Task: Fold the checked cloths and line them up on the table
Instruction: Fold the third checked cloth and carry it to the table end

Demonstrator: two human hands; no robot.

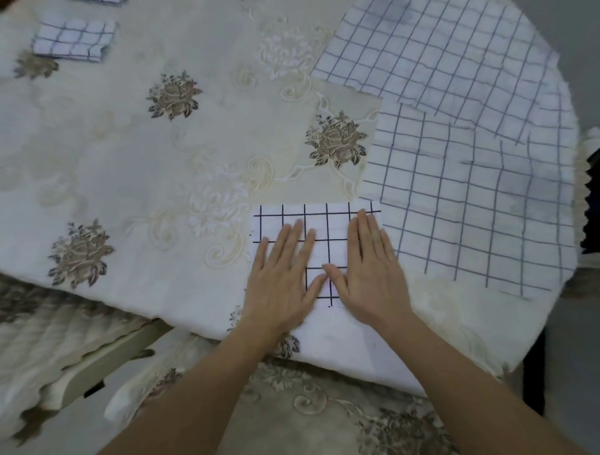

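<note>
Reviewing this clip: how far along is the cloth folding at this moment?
Done: a small folded blue-checked cloth lies far left, with the edge of another checked cloth beyond it. In hand: the left hand and right hand press flat on a black-checked white cloth, already folded small. Left: placing it, then folding two large spread cloths on the right, the upper spread cloth and lower spread cloth.
</note>
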